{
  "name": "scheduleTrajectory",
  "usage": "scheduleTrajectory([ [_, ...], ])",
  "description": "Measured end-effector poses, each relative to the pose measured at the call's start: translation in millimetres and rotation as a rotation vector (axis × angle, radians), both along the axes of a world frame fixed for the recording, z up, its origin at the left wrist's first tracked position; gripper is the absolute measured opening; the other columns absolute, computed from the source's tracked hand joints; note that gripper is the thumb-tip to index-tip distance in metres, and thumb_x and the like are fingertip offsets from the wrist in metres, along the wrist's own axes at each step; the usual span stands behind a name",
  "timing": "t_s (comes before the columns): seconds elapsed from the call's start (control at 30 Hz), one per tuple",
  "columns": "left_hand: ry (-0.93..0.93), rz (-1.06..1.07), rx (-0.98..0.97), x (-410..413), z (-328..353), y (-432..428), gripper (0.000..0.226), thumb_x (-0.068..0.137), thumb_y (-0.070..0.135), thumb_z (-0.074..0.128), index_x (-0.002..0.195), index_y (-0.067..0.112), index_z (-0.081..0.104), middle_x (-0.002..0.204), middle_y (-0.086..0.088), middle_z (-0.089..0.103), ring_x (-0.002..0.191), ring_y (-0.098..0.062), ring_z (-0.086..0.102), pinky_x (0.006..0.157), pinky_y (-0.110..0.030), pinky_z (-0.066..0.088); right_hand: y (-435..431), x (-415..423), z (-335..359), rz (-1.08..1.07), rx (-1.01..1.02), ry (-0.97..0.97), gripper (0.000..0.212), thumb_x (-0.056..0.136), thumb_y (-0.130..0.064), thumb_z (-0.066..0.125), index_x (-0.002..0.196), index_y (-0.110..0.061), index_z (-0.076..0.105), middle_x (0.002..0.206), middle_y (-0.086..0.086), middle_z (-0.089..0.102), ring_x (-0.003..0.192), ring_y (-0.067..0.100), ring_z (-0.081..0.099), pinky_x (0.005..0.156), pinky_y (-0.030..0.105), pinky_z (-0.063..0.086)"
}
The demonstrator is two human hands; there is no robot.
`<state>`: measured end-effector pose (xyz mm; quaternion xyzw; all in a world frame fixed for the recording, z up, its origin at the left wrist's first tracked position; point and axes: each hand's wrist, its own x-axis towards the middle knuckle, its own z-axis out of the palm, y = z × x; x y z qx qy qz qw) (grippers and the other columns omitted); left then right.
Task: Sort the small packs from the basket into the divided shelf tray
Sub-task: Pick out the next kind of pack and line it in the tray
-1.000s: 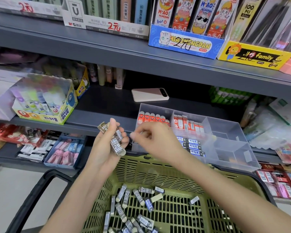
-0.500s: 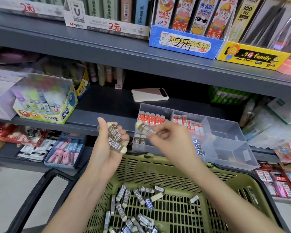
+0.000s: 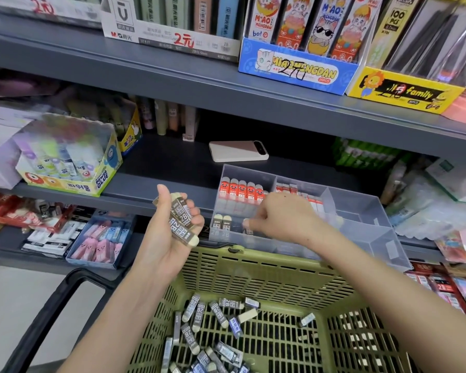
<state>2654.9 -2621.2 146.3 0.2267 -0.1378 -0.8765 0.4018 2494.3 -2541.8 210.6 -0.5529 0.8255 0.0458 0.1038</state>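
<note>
Stationery shop aisle coming up, grey shelving [image 3: 172, 76] running across twelve o'clock, price-marked display box [image 3: 296, 74] sitting at one, glue-stick carton [image 3: 73, 185] standing at ten, shopping basket [image 3: 267, 273] sitting at six.

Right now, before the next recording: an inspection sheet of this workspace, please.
Surface: grey shelf bears the divided tray.
Job's things: 2B packs loose in the green basket; a standing pair in the tray's front-left compartment; red packs in rear ones.
Clutter: phone behind the tray; glue box at left.
Hands: left hand grips a handful of packs; right hand, fingers curled, at the front-left compartment, hold unclear.
Cables: nothing seen.
Surroundings: stocked shop shelves.
</note>
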Motion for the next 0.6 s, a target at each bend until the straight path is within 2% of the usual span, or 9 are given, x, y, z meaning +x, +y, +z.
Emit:
scheduleTrajectory([
  [0.1, -0.03, -0.001, -0.02, -1, -1, 1, 0.043, 0.072, 0.05, 0.059, 0.086, 0.01, 0.056, 0.065, -0.001, 0.055, 0.054, -0.009, 0.051, 0.05, -0.02, 0.047, -1, -9, 11, 0.017, -0.095, -0.025, 0.036, 0.092, -0.034, 0.05, 0.075, -0.008, 0.068, 0.065, 0.002, 0.055, 0.07, 0.023, 0.055, 0.058, 0.027, 0.038],
  [0.17, -0.034, -0.004, -0.026, -1, -1, 1, 0.043, 0.072, 0.05, 0.059, 0.087, 0.01, 0.056, 0.066, -0.001, 0.055, 0.055, -0.009, 0.051, 0.05, -0.02, 0.047, -4, -9, 10, 0.052, -0.109, -0.039, 0.028, 0.091, -0.024, 0.051, 0.075, -0.007, 0.067, 0.067, 0.002, 0.056, 0.073, 0.024, 0.054, 0.062, 0.028, 0.038],
  [0.27, -0.048, -0.003, -0.037, -2, -1, 1, 0.042, 0.072, 0.05, 0.06, 0.087, 0.01, 0.056, 0.066, -0.001, 0.055, 0.054, -0.009, 0.051, 0.05, -0.02, 0.047, -10, -2, -2, 0.158, 0.023, 0.015, 0.019, 0.09, -0.018, 0.051, 0.091, -0.01, 0.068, 0.093, 0.006, 0.067, 0.091, 0.027, 0.059, 0.075, 0.031, 0.047],
  [0.3, -0.054, -0.005, -0.042, -2, -2, 1, 0.042, 0.072, 0.05, 0.059, 0.087, 0.01, 0.056, 0.066, -0.001, 0.055, 0.054, -0.009, 0.051, 0.05, -0.02, 0.047, -12, -1, -6, 0.181, 0.077, 0.049, 0.02, 0.091, -0.018, 0.05, 0.097, -0.01, 0.067, 0.099, 0.008, 0.066, 0.094, 0.027, 0.059, 0.075, 0.032, 0.047],
  [0.4, -0.072, -0.011, -0.06, -2, -2, 1, 0.043, 0.072, 0.051, 0.059, 0.087, 0.01, 0.057, 0.066, -0.001, 0.055, 0.054, -0.009, 0.051, 0.05, -0.02, 0.048, -19, -2, -10, 0.205, 0.16, 0.077, 0.02, 0.091, -0.015, 0.046, 0.099, -0.011, 0.064, 0.097, 0.007, 0.065, 0.091, 0.026, 0.058, 0.067, 0.029, 0.044],
  [0.47, -0.082, -0.012, -0.068, -2, -2, 1, 0.043, 0.072, 0.051, 0.058, 0.088, 0.011, 0.057, 0.066, -0.001, 0.056, 0.054, -0.009, 0.052, 0.05, -0.021, 0.048, -21, -2, -11, 0.205, 0.172, -0.015, 0.021, 0.089, -0.011, 0.044, 0.096, -0.009, 0.064, 0.093, 0.007, 0.065, 0.09, 0.028, 0.059, 0.066, 0.031, 0.046],
  [0.53, -0.084, -0.011, -0.068, -2, -2, 1, 0.043, 0.072, 0.051, 0.059, 0.088, 0.01, 0.057, 0.066, -0.001, 0.057, 0.054, -0.009, 0.052, 0.05, -0.021, 0.048, -21, -1, -11, 0.184, 0.171, -0.204, 0.03, 0.089, -0.005, 0.04, 0.107, -0.005, 0.064, 0.106, 0.01, 0.067, 0.1, 0.028, 0.059, 0.081, 0.036, 0.051],
  [0.6, -0.08, -0.016, -0.068, -2, -2, 2, 0.043, 0.073, 0.05, 0.058, 0.088, 0.01, 0.057, 0.066, -0.001, 0.057, 0.054, -0.01, 0.052, 0.05, -0.021, 0.048, -18, 1, -10, 0.169, 0.153, -0.312, 0.037, 0.09, -0.003, 0.037, 0.118, -0.005, 0.061, 0.117, 0.007, 0.064, 0.107, 0.024, 0.057, 0.092, 0.036, 0.048],
])
